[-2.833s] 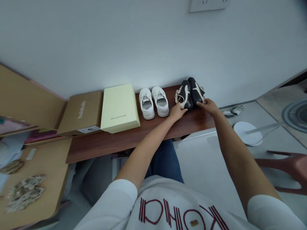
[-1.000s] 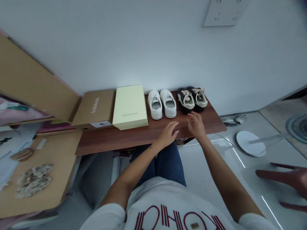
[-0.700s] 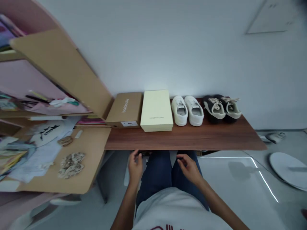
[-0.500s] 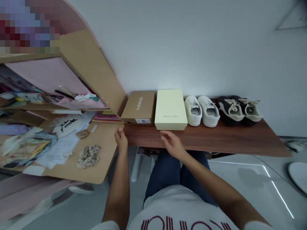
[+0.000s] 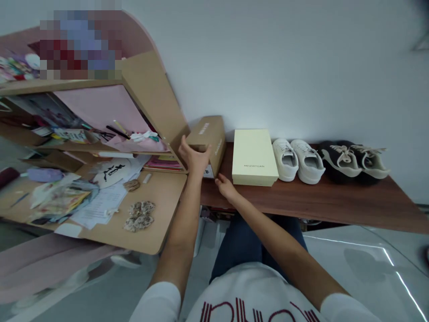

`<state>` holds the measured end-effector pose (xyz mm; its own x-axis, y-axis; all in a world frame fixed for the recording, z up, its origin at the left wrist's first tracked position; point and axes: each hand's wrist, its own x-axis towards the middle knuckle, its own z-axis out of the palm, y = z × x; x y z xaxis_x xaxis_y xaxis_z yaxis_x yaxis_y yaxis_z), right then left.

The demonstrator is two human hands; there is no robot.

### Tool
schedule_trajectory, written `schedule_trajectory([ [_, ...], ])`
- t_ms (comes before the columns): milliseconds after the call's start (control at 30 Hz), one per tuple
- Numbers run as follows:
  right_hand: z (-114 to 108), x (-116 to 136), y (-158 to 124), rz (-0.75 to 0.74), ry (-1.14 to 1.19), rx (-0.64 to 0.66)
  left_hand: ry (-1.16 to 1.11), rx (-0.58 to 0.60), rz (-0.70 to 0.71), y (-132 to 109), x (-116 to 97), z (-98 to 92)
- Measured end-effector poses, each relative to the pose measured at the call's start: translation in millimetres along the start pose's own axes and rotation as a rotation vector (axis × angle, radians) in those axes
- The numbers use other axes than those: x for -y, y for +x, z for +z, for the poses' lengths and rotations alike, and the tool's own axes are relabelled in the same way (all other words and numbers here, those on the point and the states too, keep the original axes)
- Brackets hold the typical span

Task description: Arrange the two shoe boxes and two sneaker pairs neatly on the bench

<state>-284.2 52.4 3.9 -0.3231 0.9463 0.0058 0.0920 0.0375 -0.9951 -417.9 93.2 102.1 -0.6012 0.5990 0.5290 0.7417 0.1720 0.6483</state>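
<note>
A brown cardboard shoebox stands tipped onto its side at the left end of the dark wooden bench. My left hand grips its near end, with the thumb on the right and the fingers on the left. At the lower right front corner of that box is my right hand, its curled fingertips against the edge. To the right sits a pale yellow shoebox, lid on and lying flat. Farther right stand a pair of white sneakers and a pair of black and cream shoes.
On the left is a desk with papers, a clear bag and a patterned scrunchie. Its shelf side panel rises right beside the brown shoebox. A plain wall is behind the bench.
Both hands have come to the brown shoebox, which was lying flat and is now tipped on its side, apart from the yellow box. The view has shifted left.
</note>
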Motion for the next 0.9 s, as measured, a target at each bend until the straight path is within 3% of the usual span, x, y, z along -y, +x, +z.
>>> schedule_trajectory([
  [67,-23,-3,-33,0.029,0.006,0.016,0.085,0.088,0.189,-10,-17,-1.5],
  [167,-77,3,-76,-0.042,0.026,0.049,0.189,0.323,0.437,-35,-14,0.2],
  [300,-149,11,-110,-0.048,0.064,-0.165,0.255,0.555,0.602,-70,14,6.3],
  [400,-179,9,-115,-0.031,0.043,-0.348,0.218,0.657,0.626,-96,19,11.1],
  [500,-190,6,-97,-0.034,-0.034,-0.467,0.149,0.612,0.516,-129,6,20.3],
  [600,-191,5,-65,0.003,-0.144,-0.481,0.089,0.490,0.320,-156,-14,34.6],
  [733,-187,-4,-38,0.063,-0.112,-0.485,-0.040,0.372,0.126,-162,-49,42.1],
  [800,-179,-13,-39,0.114,0.066,-0.447,-0.077,0.365,0.181,-158,-75,37.5],
  [900,-165,-24,-47,0.150,0.270,-0.290,-0.015,0.401,0.444,-160,-120,31.3],
])
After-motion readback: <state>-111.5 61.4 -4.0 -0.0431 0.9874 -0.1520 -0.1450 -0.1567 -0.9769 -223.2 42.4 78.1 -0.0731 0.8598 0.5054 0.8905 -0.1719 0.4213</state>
